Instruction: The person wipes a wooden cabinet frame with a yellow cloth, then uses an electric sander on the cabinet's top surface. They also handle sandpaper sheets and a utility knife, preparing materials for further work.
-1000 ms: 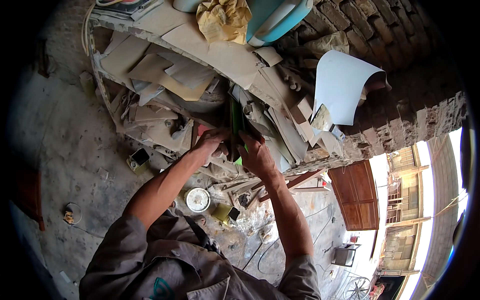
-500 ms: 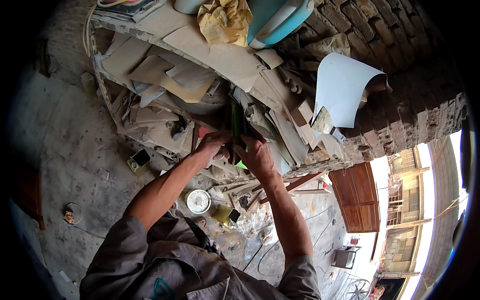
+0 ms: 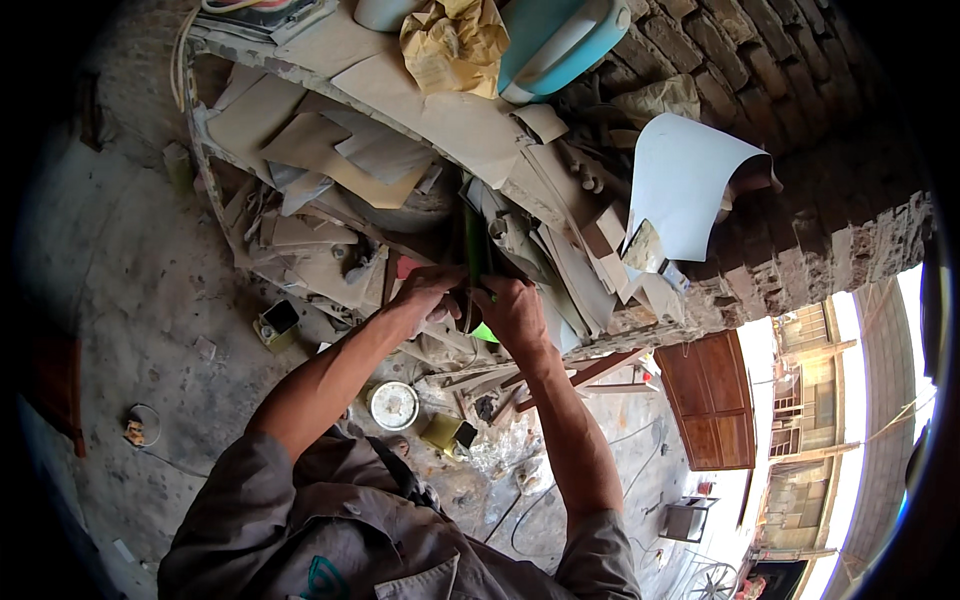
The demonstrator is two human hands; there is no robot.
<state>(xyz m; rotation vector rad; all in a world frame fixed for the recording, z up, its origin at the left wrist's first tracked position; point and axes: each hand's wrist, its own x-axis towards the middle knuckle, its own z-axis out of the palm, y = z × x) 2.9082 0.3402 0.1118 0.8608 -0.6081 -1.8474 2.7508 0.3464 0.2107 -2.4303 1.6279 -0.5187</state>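
Observation:
Both my hands are close together at the front of a cluttered shelf, over a dark gap. My left hand (image 3: 430, 292) is closed, its fingers bent inward at a thin, brownish curved edge. Beside it, my right hand (image 3: 515, 310) is closed too, with thumb and fingers pinched near the same edge. A narrow green strip (image 3: 476, 240) stands upright in the gap just beyond my fingers. Below, a bright green patch (image 3: 484, 332) shows between the hands. What exactly the fingers grip is mostly hidden by the hands themselves.
Loose sheets (image 3: 350, 150) and board offcuts crowd the shelf. Above are crumpled brown paper (image 3: 455, 45) and a light-blue plastic container (image 3: 565, 50). A curled white sheet (image 3: 690, 185) leans by the brick wall (image 3: 790, 240). A white bucket (image 3: 393, 405) and open tins (image 3: 450, 432) stand on the floor.
My right hand's fingers have curled in slightly, and less green shows beside them. My left hand stays nearly in place. The whole view has shifted a little.

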